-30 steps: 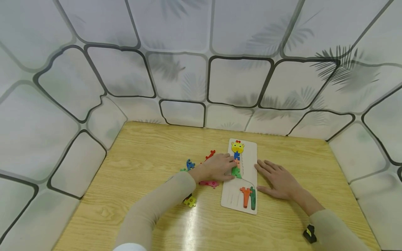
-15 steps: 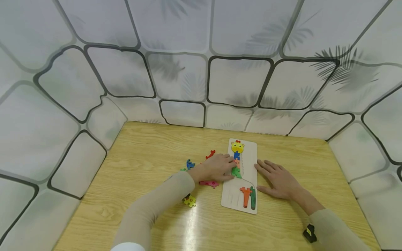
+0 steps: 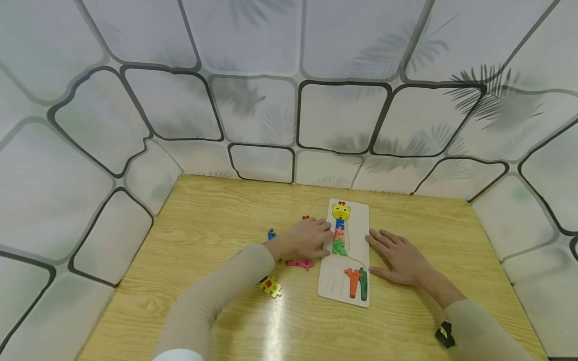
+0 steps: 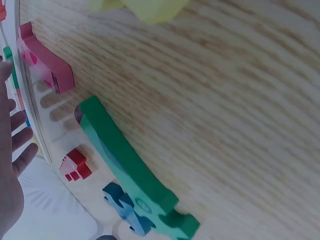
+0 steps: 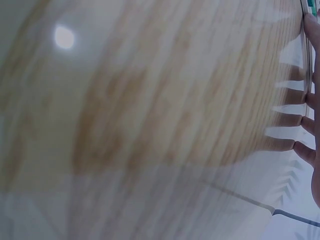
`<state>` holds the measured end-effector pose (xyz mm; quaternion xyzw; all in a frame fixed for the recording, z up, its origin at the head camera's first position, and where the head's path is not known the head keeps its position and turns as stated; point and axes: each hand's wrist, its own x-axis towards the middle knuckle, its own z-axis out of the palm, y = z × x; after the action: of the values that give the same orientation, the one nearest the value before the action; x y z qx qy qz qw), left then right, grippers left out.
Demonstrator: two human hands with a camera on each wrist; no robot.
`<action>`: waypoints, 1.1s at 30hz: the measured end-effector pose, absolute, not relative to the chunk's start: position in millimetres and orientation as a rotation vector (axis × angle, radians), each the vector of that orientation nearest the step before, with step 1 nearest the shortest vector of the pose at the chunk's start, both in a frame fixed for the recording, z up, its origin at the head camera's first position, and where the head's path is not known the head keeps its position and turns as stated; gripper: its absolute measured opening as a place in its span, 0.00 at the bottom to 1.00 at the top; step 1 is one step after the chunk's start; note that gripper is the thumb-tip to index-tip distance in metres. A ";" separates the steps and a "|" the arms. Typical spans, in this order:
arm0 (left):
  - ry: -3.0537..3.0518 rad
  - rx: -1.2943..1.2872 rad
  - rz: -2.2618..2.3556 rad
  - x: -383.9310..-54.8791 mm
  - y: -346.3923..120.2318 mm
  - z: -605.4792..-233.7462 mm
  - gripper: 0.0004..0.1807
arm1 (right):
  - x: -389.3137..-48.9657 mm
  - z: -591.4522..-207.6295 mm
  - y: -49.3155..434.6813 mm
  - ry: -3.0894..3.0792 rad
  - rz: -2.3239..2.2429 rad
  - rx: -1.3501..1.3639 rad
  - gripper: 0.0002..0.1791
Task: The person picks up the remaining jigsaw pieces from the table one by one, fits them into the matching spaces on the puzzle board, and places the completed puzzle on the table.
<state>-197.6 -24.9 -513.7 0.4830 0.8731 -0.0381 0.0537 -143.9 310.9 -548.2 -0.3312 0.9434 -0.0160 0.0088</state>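
The fingers of the left hand [image 3: 303,239], loosely straight and apparently empty, are being drawn slightly leftward; the salmon piece [image 3: 339,233] beyond their tips is being exposed, seemingly seated. The puzzle board [image 3: 358,230] is being flanked by the right hand's [image 3: 401,260] spread fingers.

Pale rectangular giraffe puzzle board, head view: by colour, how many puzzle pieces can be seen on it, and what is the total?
Yellow giraffe-head piece: 1
Blue notched neck piece: 1
Orange notched neck piece, orange leg piece: 2
Green notched piece, dark green leg piece: 2
Total: 6
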 end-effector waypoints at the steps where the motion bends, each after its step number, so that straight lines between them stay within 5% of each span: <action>1: 2.655 1.463 -0.122 -198.0 -26.1 -512.8 0.30 | -143.8 -547.6 310.9 2.947 -0.055 -1.035 0.48; 33: 2.627 1.317 -0.076 -215.0 -69.0 -504.1 0.49 | -143.4 -547.9 311.2 2.945 -0.052 -1.022 0.48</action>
<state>-215.0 -69.0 -504.1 0.4459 0.8890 -0.0256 0.1008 -143.4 311.2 -547.9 -0.3279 0.9445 -0.0165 0.0119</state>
